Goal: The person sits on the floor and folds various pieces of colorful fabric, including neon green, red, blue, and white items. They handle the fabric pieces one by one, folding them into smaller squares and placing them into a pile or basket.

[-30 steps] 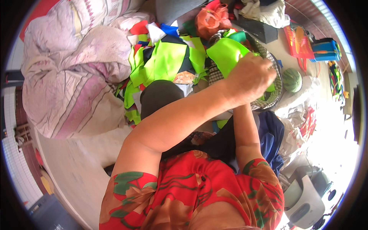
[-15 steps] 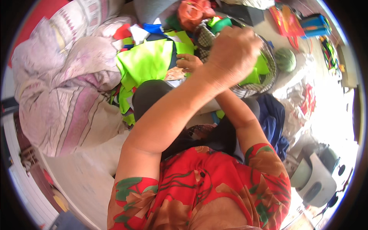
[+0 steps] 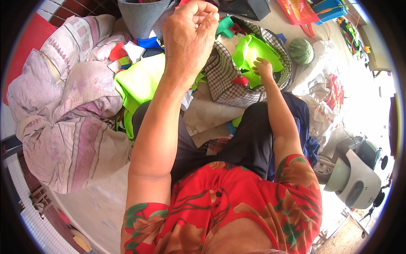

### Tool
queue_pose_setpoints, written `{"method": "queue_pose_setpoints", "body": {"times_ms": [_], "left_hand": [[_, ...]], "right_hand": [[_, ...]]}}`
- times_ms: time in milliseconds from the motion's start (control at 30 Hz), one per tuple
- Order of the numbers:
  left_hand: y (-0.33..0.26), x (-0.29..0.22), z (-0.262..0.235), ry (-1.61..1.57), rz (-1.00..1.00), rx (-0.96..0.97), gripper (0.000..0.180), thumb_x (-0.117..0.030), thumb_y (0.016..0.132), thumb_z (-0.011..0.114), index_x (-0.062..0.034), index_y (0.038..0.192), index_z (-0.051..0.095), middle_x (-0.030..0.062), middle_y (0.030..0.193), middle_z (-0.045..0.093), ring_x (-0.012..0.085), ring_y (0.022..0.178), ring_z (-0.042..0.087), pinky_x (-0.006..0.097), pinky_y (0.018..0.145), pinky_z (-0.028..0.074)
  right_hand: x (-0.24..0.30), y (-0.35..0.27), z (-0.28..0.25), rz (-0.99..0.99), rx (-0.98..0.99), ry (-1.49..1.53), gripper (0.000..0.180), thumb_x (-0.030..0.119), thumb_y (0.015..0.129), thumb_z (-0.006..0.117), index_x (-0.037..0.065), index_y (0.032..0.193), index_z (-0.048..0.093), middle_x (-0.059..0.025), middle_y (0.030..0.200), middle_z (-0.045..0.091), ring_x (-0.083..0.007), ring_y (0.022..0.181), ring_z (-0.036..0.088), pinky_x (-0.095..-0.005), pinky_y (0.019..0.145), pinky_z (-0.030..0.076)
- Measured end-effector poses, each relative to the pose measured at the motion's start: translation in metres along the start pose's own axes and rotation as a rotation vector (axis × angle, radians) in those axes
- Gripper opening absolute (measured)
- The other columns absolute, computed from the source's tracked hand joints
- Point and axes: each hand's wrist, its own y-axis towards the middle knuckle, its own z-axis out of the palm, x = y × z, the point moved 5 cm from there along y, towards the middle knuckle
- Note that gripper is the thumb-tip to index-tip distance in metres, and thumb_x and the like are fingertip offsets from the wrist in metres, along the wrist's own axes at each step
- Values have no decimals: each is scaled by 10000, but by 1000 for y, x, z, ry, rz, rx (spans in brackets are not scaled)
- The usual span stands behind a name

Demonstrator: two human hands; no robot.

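My left hand (image 3: 190,40) is raised high at the top middle, its fingers curled together; what they hold, if anything, is hidden. A checked fabric bag (image 3: 224,89) stands in front of my knees. Inside it lies lime-green cloth (image 3: 249,51), and my right hand (image 3: 264,68) is over this cloth with fingers slightly apart. A darker green scrap (image 3: 225,26) rests at the bag's far left rim, and a small red scrap (image 3: 240,80) is on its near side. More lime-green cloth (image 3: 139,78) is heaped to the left, partly behind my left forearm.
A pale patterned bundle of fabric (image 3: 84,76) fills the left side. At the far side stands a grey bucket (image 3: 141,17). A watermelon (image 3: 301,51) sits right of the bag, near white plastic sacking (image 3: 317,80). A grey-white appliance (image 3: 359,182) stands at the right.
My hands were crossed near the bag and have moved apart. The left went up and left; the right moved right, over the cloth in the bag. More of the bag shows.
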Motion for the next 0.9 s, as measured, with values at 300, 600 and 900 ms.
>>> {"method": "queue_pose_setpoints", "body": {"times_ms": [300,600,900], "left_hand": [[-1,1,4,97,60,-8,123,-92,858,626,3,937,634,46,833,661,68,770,582,204,697,459],[-1,-4,-3,148,16,-14,115,-71,844,629,1,934,628,27,789,639,58,736,558,208,687,446],[0,-3,2,122,-11,-5,120,-70,840,636,-4,941,630,28,801,647,58,757,562,207,705,450]], "right_hand": [[10,13,29,-180,-97,-834,982,586,637,708,85,1379,306,-184,1363,366,-357,1221,383,-475,952,384],[9,28,47,-87,-129,-1050,1031,487,616,753,114,1420,227,-157,1385,344,-334,1278,312,-578,961,288],[-18,72,37,-204,-120,-920,334,217,692,649,37,972,612,-191,962,640,-344,929,612,-442,823,449]]}}
